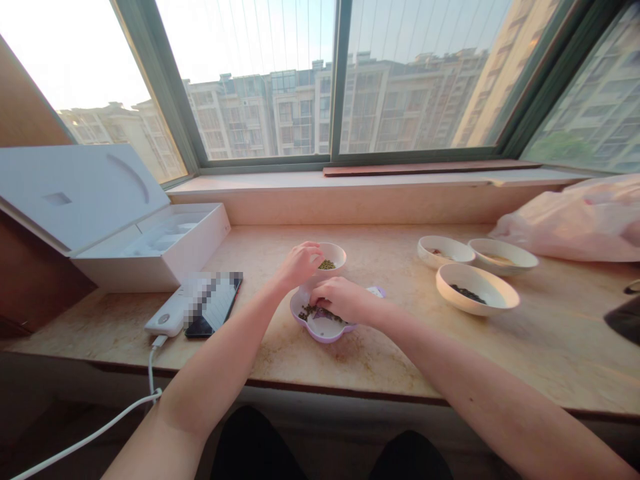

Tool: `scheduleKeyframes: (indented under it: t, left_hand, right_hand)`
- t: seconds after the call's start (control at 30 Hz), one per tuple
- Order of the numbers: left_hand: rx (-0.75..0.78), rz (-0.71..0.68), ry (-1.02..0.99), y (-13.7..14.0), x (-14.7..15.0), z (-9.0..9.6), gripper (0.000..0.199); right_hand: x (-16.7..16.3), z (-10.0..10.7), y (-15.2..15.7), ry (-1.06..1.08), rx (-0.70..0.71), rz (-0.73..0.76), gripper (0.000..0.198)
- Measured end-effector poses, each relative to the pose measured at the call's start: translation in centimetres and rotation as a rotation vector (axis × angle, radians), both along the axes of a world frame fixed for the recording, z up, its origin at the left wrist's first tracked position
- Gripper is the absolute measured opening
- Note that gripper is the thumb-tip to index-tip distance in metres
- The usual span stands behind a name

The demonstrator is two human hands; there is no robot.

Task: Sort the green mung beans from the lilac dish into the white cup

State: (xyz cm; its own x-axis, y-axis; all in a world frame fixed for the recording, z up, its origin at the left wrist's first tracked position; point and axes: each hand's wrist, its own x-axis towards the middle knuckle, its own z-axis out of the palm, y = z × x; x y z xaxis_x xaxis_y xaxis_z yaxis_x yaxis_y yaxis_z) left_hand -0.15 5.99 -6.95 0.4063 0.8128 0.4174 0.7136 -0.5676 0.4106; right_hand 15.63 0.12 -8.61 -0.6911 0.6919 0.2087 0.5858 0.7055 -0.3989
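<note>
My left hand (300,265) is at the left rim of a small white bowl (339,254) that holds green beans (327,265), like mung beans. Its fingers are curled together over the beans, and what they hold is too small to make out. In front of that bowl stands a purple-rimmed, lobed dish (324,337) with dark and greenish beans (306,311) scattered in it. My right hand (340,298) reaches into this dish from the right, fingertips bent down and pressed together among the beans. Whatever sits between those fingertips is hidden.
To the right stand three white bowls: one with black beans (467,293), a reddish-content bowl (425,257) and a tan-content bowl (525,261). A plastic bag (575,223) lies behind. On the left are an open white box (195,233), a phone (220,310) and a cabled power bank (165,320).
</note>
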Motion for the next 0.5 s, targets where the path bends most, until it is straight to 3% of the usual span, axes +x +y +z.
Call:
scheduleKeyframes:
  t: [0.17,0.5]
  left_hand:
    - [-0.004,-0.007,-0.003,0.1,-0.1,0.0,0.027]
    - [0.020,-0.025,-0.065,0.2,-0.1,-0.1,0.025]
  right_hand:
    - [0.1,0.5,-0.2,-0.073,0.015,-0.018,0.025]
    - [0.4,1.3,-0.5,0.107,-0.007,-0.068,0.022]
